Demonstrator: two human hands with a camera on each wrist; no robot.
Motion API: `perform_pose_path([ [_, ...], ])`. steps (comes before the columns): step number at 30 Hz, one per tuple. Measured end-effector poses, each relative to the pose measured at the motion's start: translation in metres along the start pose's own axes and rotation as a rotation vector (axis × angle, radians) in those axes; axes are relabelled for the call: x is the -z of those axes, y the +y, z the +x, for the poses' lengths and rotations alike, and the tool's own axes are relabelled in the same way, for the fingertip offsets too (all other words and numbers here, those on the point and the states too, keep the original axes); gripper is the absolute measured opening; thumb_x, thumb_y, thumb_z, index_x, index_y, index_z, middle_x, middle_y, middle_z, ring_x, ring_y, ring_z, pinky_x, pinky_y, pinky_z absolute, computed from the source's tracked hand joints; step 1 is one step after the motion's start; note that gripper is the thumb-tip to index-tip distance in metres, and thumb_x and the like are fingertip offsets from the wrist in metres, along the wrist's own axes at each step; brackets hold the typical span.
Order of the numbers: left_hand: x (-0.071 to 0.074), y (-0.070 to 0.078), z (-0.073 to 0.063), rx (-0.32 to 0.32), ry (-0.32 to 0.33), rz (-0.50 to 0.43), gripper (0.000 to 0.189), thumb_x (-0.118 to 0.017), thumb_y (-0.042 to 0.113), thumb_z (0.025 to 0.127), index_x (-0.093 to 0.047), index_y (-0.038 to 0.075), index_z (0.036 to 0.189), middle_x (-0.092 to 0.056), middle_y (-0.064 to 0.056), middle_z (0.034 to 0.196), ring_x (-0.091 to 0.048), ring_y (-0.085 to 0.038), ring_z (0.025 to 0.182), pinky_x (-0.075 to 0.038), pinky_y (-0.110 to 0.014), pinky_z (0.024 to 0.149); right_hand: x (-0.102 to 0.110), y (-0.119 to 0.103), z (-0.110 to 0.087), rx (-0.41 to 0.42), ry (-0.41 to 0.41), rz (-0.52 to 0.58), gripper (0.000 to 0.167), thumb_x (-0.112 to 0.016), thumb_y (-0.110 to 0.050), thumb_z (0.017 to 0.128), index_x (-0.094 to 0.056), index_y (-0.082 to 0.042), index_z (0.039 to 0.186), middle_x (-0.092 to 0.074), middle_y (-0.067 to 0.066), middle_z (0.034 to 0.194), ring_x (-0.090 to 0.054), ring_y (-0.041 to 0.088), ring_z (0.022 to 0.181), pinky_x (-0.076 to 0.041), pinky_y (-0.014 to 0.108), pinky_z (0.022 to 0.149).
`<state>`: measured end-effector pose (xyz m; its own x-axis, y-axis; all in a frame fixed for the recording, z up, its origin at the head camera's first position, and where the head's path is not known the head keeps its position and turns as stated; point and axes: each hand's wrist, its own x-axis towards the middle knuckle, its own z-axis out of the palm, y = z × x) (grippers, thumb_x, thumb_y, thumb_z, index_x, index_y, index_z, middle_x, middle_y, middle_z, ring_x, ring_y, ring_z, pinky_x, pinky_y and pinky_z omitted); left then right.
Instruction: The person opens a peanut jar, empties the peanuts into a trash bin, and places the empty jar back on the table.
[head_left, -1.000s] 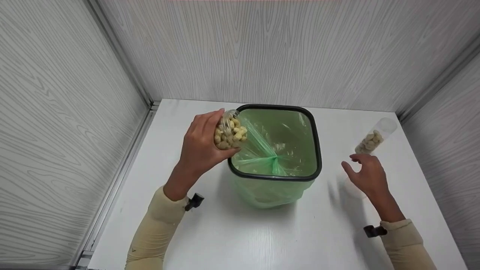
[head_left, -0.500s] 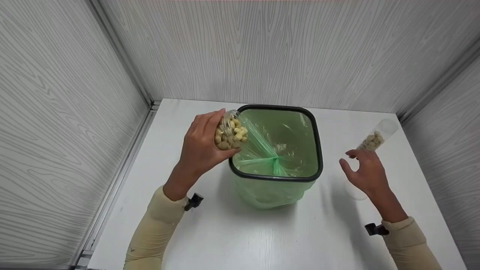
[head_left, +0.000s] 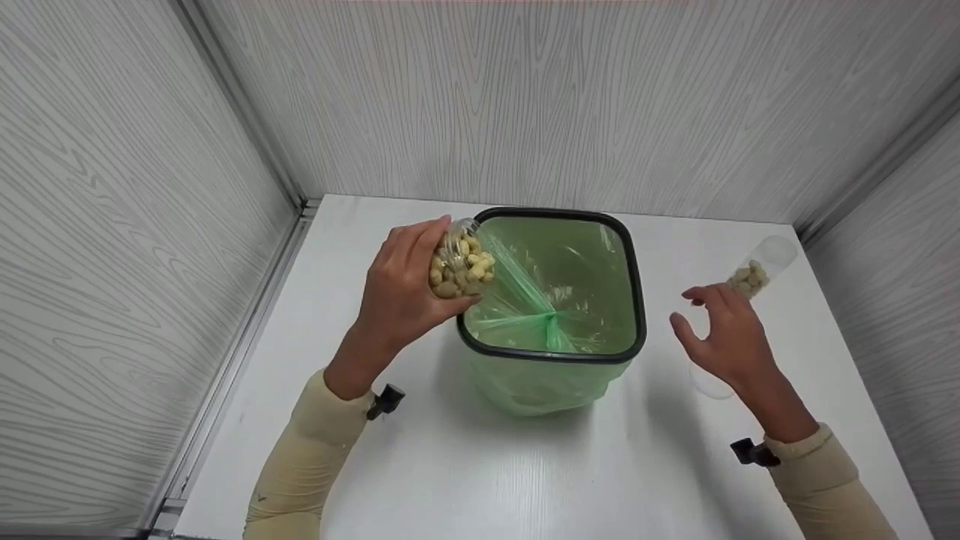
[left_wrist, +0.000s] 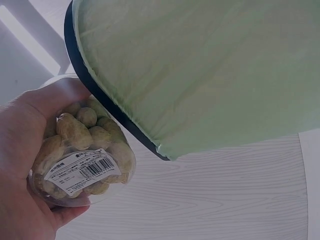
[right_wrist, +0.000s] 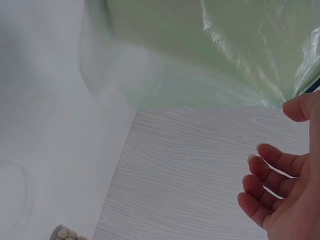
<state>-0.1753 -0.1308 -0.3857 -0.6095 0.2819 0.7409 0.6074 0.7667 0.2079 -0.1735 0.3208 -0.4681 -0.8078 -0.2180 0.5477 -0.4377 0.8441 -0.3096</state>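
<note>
My left hand (head_left: 405, 277) grips a clear plastic jar (head_left: 459, 262) of unshelled peanuts, held tilted at the left rim of a green-lined bin (head_left: 551, 358). A white barcode label (left_wrist: 82, 170) shows on the jar in the left wrist view. My right hand (head_left: 727, 337) hovers above the table right of the bin, thumb and fingers apart, holding nothing. Just behind it is a second clear container (head_left: 772, 255) partly filled with peanuts; the hand covers its lower part in the head view. Under that hand lies a faint round clear lid (head_left: 709, 384).
The bin has a black rounded-square rim, and its green bag is gathered to a knot inside. A white table (head_left: 517, 487) carries everything. Wood-patterned panels (head_left: 562, 97) stand behind and at both sides.
My right hand has moved slightly up and left, covering more of the second container, with its thumb and fingers spread a little wider. My left hand and the jar stay nearly still.
</note>
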Motion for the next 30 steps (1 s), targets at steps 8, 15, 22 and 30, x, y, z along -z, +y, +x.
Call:
perform_pose_path([
  [8,0.000,0.000,0.002,-0.014,0.000,0.007,0.098,-0.098,0.044,0.064,-0.055,0.002,0.143,-0.065,-0.017,0.128,-0.062,-0.033,0.115,-0.055,-0.046,0.101,0.010,-0.012,0.011,0.067,0.006,0.011,0.034,-0.069,-0.020,0.089,-0.064,0.006,0.112,-0.064,0.025,0.104,-0.060,0.041,0.098,-0.047,0.056,0.085],
  [15,0.001,0.001,0.003,-0.023,-0.003,0.015,0.097,-0.098,0.042,0.064,-0.056,0.002,0.142,-0.065,-0.017,0.128,-0.063,-0.033,0.115,-0.055,-0.047,0.101,0.017,-0.026,0.018,0.089,-0.028,-0.012,0.038,-0.063,-0.025,0.092,-0.062,0.006,0.115,-0.064,0.024,0.107,-0.058,0.042,0.103,-0.046,0.058,0.088],
  [22,0.000,0.002,0.005,-0.029,-0.020,0.012,0.098,-0.098,0.043,0.065,-0.056,0.003,0.143,-0.065,-0.016,0.130,-0.062,-0.033,0.116,-0.055,-0.046,0.102,0.020,-0.036,0.024,0.108,-0.065,0.003,0.042,-0.057,-0.029,0.094,-0.057,0.007,0.117,-0.060,0.026,0.106,-0.054,0.041,0.099,-0.043,0.053,0.083],
  [30,0.002,0.002,0.009,-0.042,-0.023,0.012,0.097,-0.097,0.044,0.066,-0.056,0.003,0.144,-0.065,-0.016,0.129,-0.062,-0.033,0.115,-0.055,-0.046,0.101,0.022,-0.048,0.034,0.165,-0.112,0.010,0.043,-0.055,-0.031,0.096,-0.056,0.007,0.116,-0.058,0.025,0.105,-0.053,0.041,0.097,-0.042,0.053,0.085],
])
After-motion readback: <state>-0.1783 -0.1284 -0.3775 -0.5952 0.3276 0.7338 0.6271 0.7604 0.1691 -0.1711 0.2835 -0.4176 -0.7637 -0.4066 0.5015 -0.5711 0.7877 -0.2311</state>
